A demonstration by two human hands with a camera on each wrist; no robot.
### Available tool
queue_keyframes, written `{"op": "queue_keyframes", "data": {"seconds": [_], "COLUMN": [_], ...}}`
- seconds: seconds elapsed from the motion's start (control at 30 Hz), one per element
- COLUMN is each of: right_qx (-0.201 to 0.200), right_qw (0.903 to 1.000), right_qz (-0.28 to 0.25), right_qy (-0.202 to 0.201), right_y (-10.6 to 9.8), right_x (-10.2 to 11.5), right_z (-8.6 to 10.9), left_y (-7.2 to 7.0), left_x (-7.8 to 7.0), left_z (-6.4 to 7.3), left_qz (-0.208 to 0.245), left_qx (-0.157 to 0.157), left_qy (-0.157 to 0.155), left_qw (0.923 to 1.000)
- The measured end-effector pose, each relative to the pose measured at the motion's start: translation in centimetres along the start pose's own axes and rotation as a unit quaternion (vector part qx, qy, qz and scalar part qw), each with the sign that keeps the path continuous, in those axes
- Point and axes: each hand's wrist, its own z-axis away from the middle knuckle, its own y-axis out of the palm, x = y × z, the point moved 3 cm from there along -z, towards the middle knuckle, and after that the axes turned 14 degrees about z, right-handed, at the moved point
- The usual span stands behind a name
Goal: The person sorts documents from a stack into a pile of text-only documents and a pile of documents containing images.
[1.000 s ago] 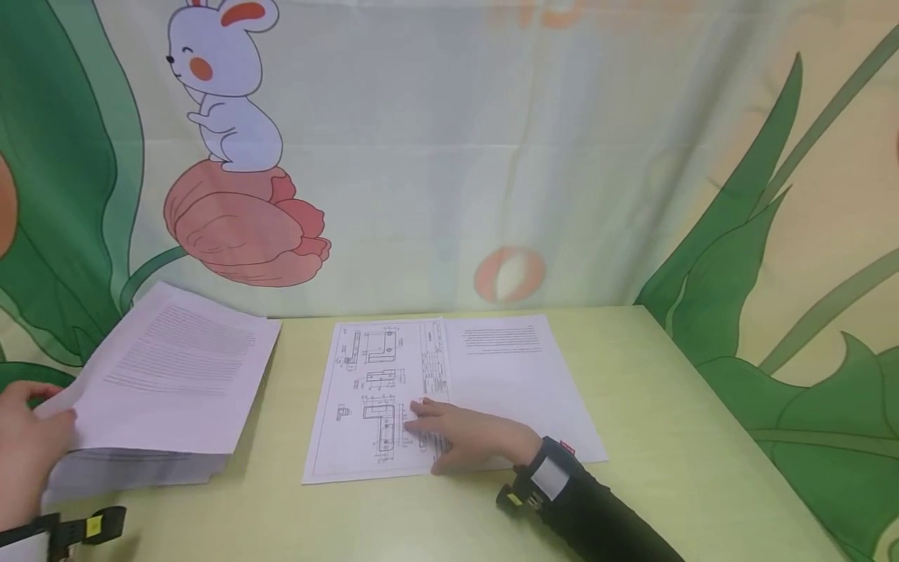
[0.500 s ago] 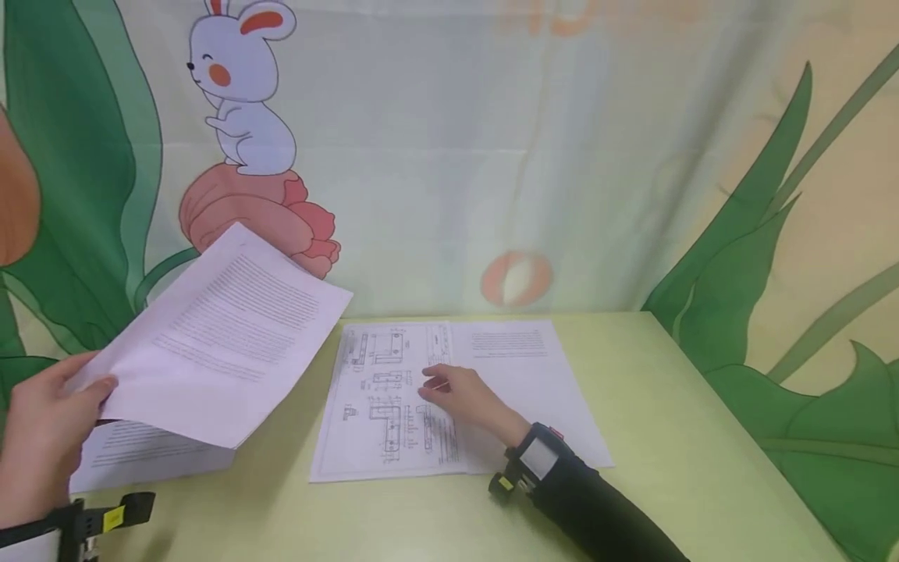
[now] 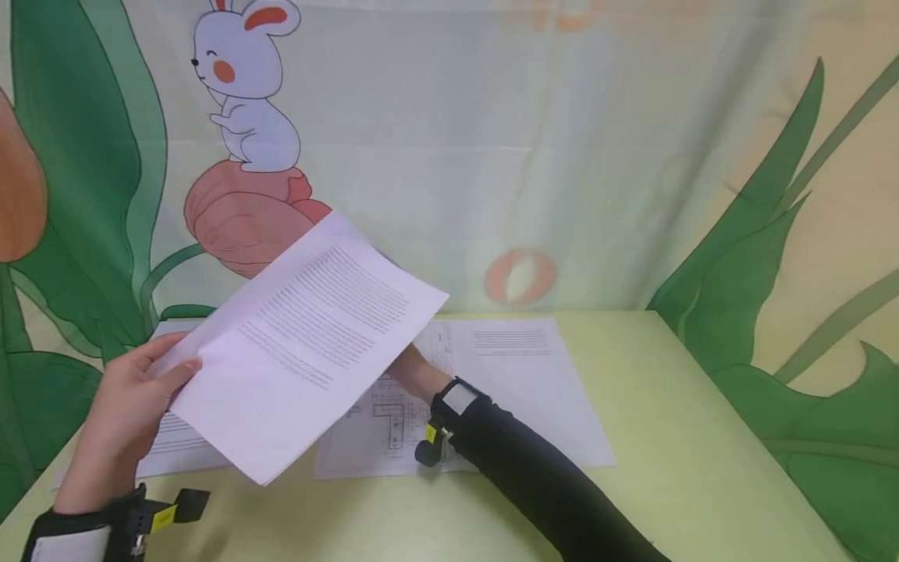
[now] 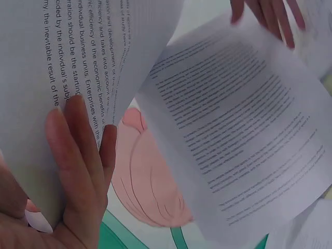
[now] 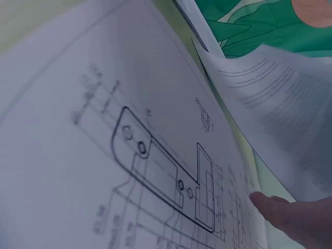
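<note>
My left hand pinches some printed sheets near their lower left corner and holds them tilted above the table. In the left wrist view, paper passes between the thumb and fingers, and a second sheet fans away from it. Behind the raised sheets is my right hand, over a page with a technical drawing. The head view hides its fingers; in the left wrist view they appear extended beside the sheet's edge. Whether they touch it, I cannot tell.
A text page adjoins the drawing on the pale yellow table. More printed pages lie at the left, partly covered by the raised sheets. A curtain with a rabbit and plants hangs behind the table.
My left hand has lifted the sheets off the left pile and carried them rightward over the drawing. My right hand has risen from the drawing and shifted left behind them.
</note>
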Motion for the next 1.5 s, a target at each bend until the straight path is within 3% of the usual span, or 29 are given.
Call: {"op": "queue_keyframes", "data": {"seconds": [0.03, 0.13, 0.23, 0.43, 0.57, 0.73, 0.9, 1.1, 1.2, 1.4, 1.5], "right_qx": [-0.020, -0.052, -0.052, -0.063, -0.081, -0.089, -0.089, -0.091, -0.086, -0.056, -0.042], "right_qw": [0.9997, 0.9986, 0.9974, 0.9924, 0.9851, 0.9761, 0.9707, 0.9680, 0.9680, 0.9658, 0.9640], "right_qz": [0.015, -0.005, -0.026, -0.067, -0.061, -0.036, -0.005, 0.023, 0.035, 0.083, 0.107], "right_qy": [-0.010, 0.012, 0.042, 0.082, 0.139, 0.195, 0.223, 0.233, 0.233, 0.239, 0.240], "right_y": [-0.3, -1.3, -2.3, -5.4, -8.1, -11.2, -13.8, -16.7, -18.1, -20.8, -22.0], "right_x": [-0.2, -1.3, -1.9, -2.1, -2.2, -2.4, -2.6, -3.7, -4.4, -6.1, -6.8], "right_z": [0.0, 0.4, 1.1, 3.2, 4.8, 6.7, 8.7, 10.9, 11.8, 13.6, 14.4], "left_y": [0.4, 1.6, 2.9, 6.5, 8.8, 11.0, 13.2, 16.2, 18.0, 21.8, 23.7], "left_x": [-0.3, -0.9, -0.9, 0.2, 0.9, 1.2, 1.2, 0.6, 0.2, -0.1, 0.2], "left_z": [0.1, 0.1, 0.0, -0.1, 0.2, 0.7, 1.2, 2.4, 2.9, 3.8, 4.0], "left_qz": [0.008, 0.024, 0.027, 0.012, -0.020, -0.059, -0.090, -0.052, -0.037, -0.043, -0.040], "left_qx": [0.002, -0.011, -0.038, -0.076, -0.070, -0.026, 0.059, 0.163, 0.181, 0.186, 0.195], "left_qy": [0.006, 0.010, -0.002, -0.049, -0.060, -0.035, -0.026, -0.041, -0.028, 0.010, 0.010], "left_qw": [0.9999, 0.9996, 0.9989, 0.9959, 0.9955, 0.9973, 0.9939, 0.9844, 0.9825, 0.9816, 0.9800]}}
